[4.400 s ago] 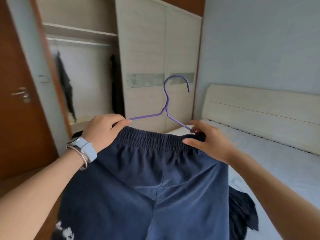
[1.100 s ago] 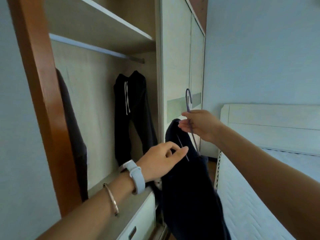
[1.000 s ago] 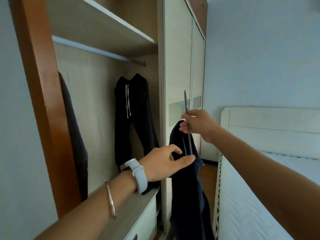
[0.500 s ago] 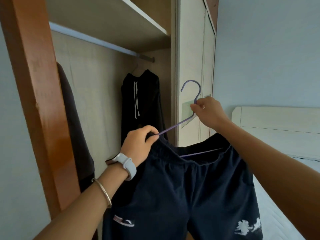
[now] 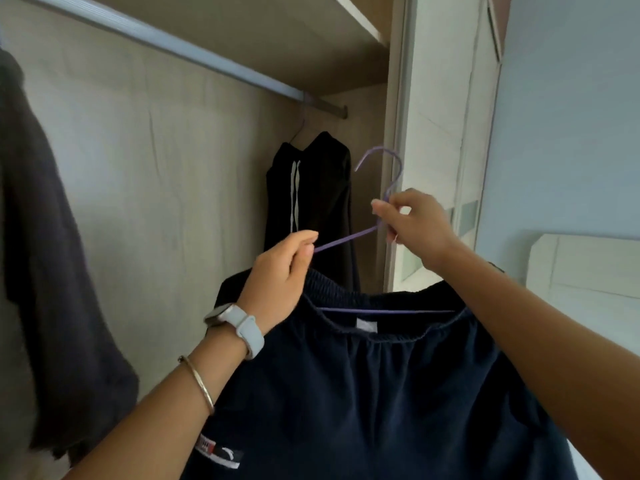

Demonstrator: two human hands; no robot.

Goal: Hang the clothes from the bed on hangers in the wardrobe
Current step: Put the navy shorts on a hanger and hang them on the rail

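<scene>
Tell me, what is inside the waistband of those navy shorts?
The purple hanger's straight lower bar crosses inside the navy shorts' waistband, above a small white label. Its ends are covered: one by fabric under the left hand, the other behind the right forearm.

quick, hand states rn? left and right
Left hand: closed, pinching the purple hanger by its arm at the navy shorts waistband.
Right hand: closed, gripping the purple hanger's neck below its hook.
</scene>
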